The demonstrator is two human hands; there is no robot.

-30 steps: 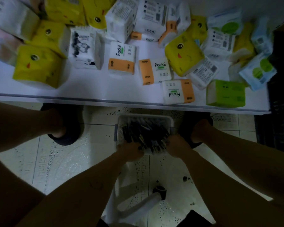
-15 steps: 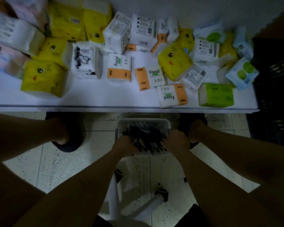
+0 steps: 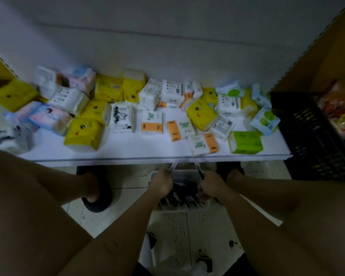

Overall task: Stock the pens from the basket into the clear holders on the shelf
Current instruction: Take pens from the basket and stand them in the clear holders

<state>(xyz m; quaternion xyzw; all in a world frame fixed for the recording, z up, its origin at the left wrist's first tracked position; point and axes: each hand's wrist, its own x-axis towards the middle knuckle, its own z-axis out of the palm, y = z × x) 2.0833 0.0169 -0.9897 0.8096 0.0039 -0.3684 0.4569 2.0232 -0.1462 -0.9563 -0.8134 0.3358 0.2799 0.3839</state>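
Basket (image 3: pixel 184 208) is seen at lower centre, on the tiled floor (image 3: pixel 127 176) just below the shelf (image 3: pixel 147 158) edge; its rim is mostly hidden by both hands. Dark pens (image 3: pixel 184 193) are piled inside, individual ones not resolvable due to blur. Left hand (image 3: pixel 161 181) is clenched around a pale, blurred pen-like item (image 3: pixel 172 166) sticking up toward the shelf edge. Right hand (image 3: pixel 212 185) is clenched on a similar dark item (image 3: pixel 200 170); exact count held cannot be told. Shelf is covered with tissue packs (image 3: pixel 151 122). Black crate (image 3: pixel 315 136) is cut off at right frame edge. Clear holders cannot be made out.
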